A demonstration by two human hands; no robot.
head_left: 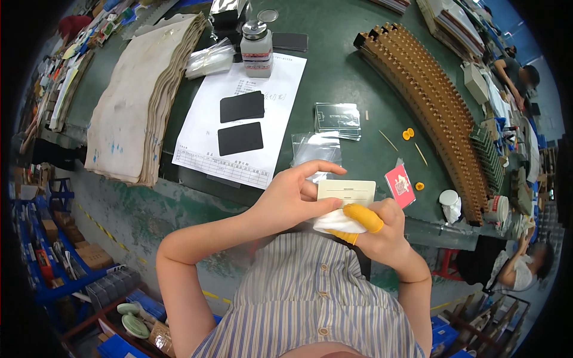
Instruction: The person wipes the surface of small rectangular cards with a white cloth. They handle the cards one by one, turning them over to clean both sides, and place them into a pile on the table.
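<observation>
My left hand (285, 198) pinches a cream-coloured card (351, 187) by its left side, thumb on the face and index finger stretched above it. In my right hand (387, 231), a folded white cloth (339, 222) is gripped against the card's lower edge. Yellow finger cots (364, 218) cover fingertips of that hand. Beyond the card lie clear plastic sleeves (315, 149) and a stack of printed clear cards (338, 119). A red card in a clear sleeve (400, 186) rests just right of my hands.
Two piles of black cards (240, 139) lie on a printed sheet (276, 113) beside a pump bottle (257, 51). A thick paper stack (134, 95) stands left, a long slotted brown rack (427, 107) right. Loose finger cots (408, 133), toothpicks and a white jar (450, 203) are nearby.
</observation>
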